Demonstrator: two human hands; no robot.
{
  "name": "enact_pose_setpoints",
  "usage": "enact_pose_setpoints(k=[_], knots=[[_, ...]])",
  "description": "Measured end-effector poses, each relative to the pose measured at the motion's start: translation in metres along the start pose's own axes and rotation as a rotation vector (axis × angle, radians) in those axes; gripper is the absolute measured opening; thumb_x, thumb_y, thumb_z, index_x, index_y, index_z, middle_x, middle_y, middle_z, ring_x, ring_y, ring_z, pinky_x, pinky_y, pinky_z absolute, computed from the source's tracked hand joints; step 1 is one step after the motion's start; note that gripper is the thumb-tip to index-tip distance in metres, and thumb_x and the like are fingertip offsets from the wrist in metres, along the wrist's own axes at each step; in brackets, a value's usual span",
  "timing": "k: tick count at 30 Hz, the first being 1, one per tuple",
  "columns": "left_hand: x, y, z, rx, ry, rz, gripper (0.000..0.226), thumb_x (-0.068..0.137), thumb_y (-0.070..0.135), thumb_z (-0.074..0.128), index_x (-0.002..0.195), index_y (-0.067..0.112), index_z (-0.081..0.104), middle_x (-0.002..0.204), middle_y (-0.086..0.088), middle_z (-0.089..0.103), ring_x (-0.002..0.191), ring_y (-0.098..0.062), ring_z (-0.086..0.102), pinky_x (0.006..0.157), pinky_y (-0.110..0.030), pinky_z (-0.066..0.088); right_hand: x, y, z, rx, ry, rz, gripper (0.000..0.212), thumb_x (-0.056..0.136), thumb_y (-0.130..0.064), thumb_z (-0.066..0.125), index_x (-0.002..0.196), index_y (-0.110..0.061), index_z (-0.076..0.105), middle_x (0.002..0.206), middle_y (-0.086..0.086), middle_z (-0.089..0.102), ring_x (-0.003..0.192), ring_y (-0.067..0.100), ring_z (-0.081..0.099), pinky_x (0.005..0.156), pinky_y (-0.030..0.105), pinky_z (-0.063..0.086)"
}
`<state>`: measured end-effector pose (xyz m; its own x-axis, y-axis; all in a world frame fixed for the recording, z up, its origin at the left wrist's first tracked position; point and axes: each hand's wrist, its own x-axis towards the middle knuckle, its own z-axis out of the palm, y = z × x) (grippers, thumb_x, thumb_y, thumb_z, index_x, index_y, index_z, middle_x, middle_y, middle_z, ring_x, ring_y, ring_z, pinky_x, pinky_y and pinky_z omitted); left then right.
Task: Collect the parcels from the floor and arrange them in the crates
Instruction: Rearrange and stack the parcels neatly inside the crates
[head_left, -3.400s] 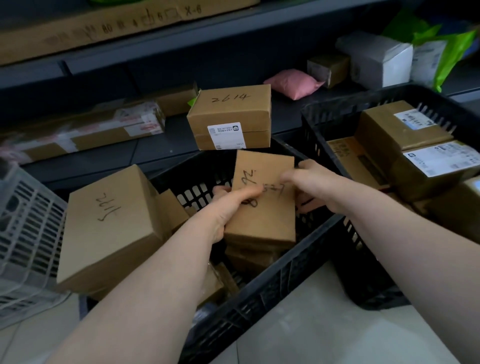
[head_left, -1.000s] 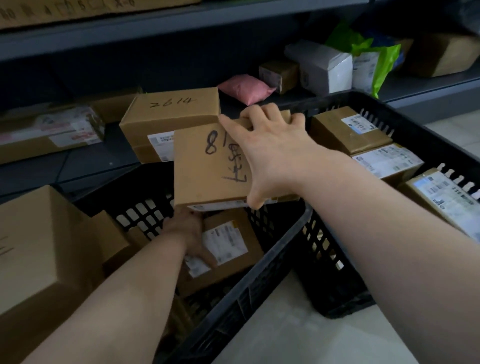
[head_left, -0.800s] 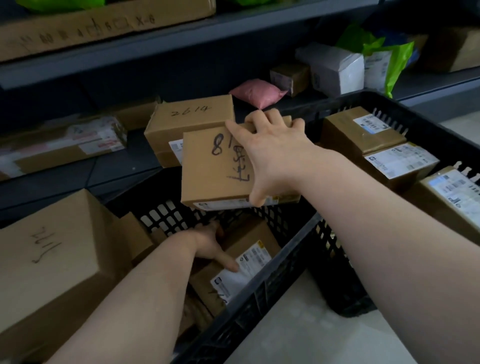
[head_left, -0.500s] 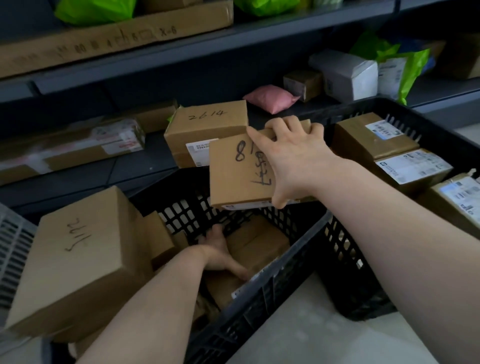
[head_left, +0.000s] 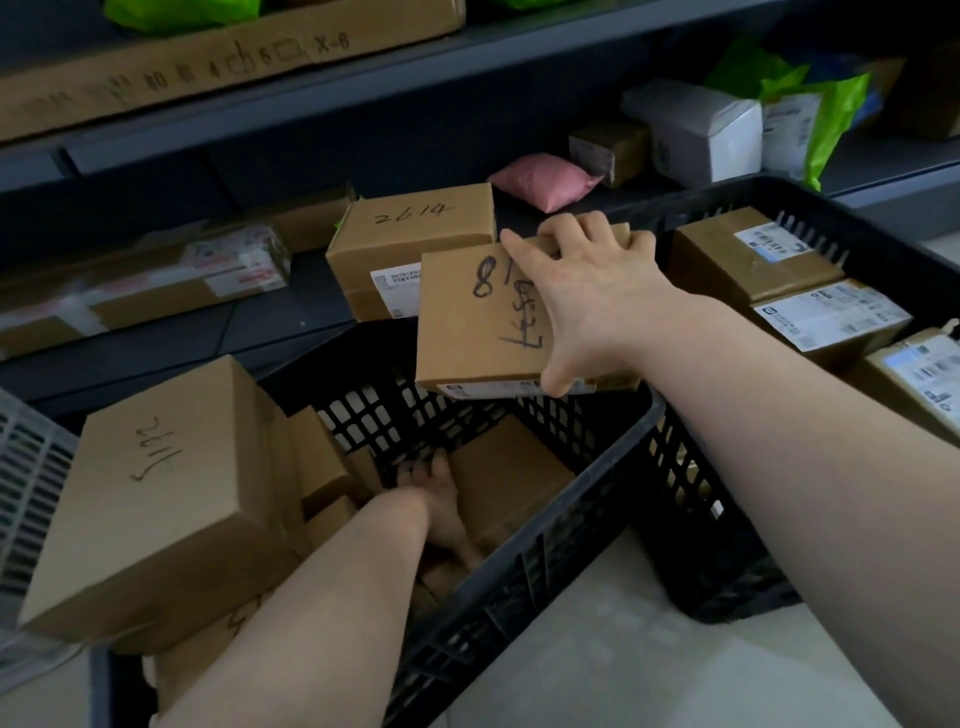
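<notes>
My right hand (head_left: 587, 296) grips a flat brown parcel (head_left: 467, 332) marked with a handwritten 8, fingers over its far edge and thumb under its near edge, holding it above the near black crate (head_left: 545, 561). My left hand (head_left: 441, 504) is deep inside that crate, pressed against the side of a brown box (head_left: 509, 473) standing on the crate's floor. A large brown box (head_left: 156, 499) with scrawled writing lies tilted on the crate's left end. A second black crate (head_left: 727, 571) to the right holds several labelled parcels (head_left: 831, 317).
A dark shelf (head_left: 260, 322) behind the crates carries a box marked 2614 (head_left: 410, 244), a long taped carton (head_left: 140, 280), a pink pouch (head_left: 545, 182), a white box (head_left: 696, 130) and green bags (head_left: 821, 114). A pale crate (head_left: 26, 488) stands at far left. Light floor (head_left: 649, 665) lies in front.
My left hand has pushed the box in the crate upright toward the right wall and sunk deeper. My right hand keeps the parcel marked 8 held above the crate.
</notes>
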<state>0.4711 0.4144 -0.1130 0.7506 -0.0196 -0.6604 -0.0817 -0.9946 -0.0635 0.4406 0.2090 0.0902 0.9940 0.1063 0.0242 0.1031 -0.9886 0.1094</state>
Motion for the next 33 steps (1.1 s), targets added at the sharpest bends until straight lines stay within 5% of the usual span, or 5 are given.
enact_pose_setpoints(k=[3, 8, 19, 26, 33], knots=[[0.002, -0.003, -0.006, -0.123, -0.114, 0.007, 0.155, 0.051, 0.055, 0.087, 0.150, 0.019, -0.026, 0.163, -0.011, -0.004, 0.149, -0.034, 0.003, 0.119, -0.048, 0.022, 0.000, 0.001, 0.001, 0.006, -0.004, -0.007, 0.141, 0.042, -0.060, 0.081, 0.151, -0.032, -0.003, 0.145, 0.008, 0.020, 0.132, 0.034, 0.022, 0.101, 0.061, 0.030], [-0.003, 0.005, -0.030, -0.180, 0.397, 0.037, 0.084, 0.073, 0.018, 0.076, 0.146, 0.017, 0.034, 0.145, -0.008, 0.031, 0.136, -0.030, 0.028, 0.106, -0.042, 0.040, 0.001, -0.001, 0.002, 0.018, -0.008, -0.007, 0.140, 0.042, -0.060, 0.082, 0.151, -0.033, -0.001, 0.145, 0.010, 0.021, 0.132, 0.034, 0.022, 0.101, 0.061, 0.030], [0.002, 0.006, -0.017, -0.618, -0.091, -0.003, 0.140, 0.036, 0.088, 0.069, 0.154, 0.032, 0.020, 0.158, -0.002, 0.027, 0.139, -0.028, 0.035, 0.106, -0.038, 0.035, 0.006, -0.014, 0.006, 0.024, -0.047, -0.040, 0.139, 0.045, -0.060, 0.081, 0.152, -0.032, -0.002, 0.146, 0.010, 0.020, 0.132, 0.033, 0.022, 0.101, 0.059, 0.031], [-0.006, -0.013, -0.041, -0.758, -0.332, 0.134, 0.116, 0.034, 0.055, 0.095, 0.135, 0.022, 0.048, 0.104, 0.001, 0.068, 0.095, -0.019, 0.067, 0.082, -0.039, 0.058, 0.012, -0.018, 0.010, 0.039, -0.051, -0.040, 0.139, 0.044, -0.061, 0.081, 0.152, -0.032, -0.002, 0.146, 0.010, 0.021, 0.132, 0.034, 0.022, 0.102, 0.061, 0.030], [-0.012, -0.004, -0.049, -0.147, 0.330, 0.011, 0.142, 0.044, 0.066, 0.085, 0.155, 0.021, 0.008, 0.158, -0.008, 0.014, 0.145, -0.034, 0.013, 0.115, -0.058, 0.019, 0.013, -0.023, 0.009, 0.034, -0.030, -0.012, 0.137, 0.046, -0.059, 0.080, 0.152, -0.031, -0.002, 0.146, 0.011, 0.020, 0.132, 0.034, 0.022, 0.101, 0.061, 0.032]])
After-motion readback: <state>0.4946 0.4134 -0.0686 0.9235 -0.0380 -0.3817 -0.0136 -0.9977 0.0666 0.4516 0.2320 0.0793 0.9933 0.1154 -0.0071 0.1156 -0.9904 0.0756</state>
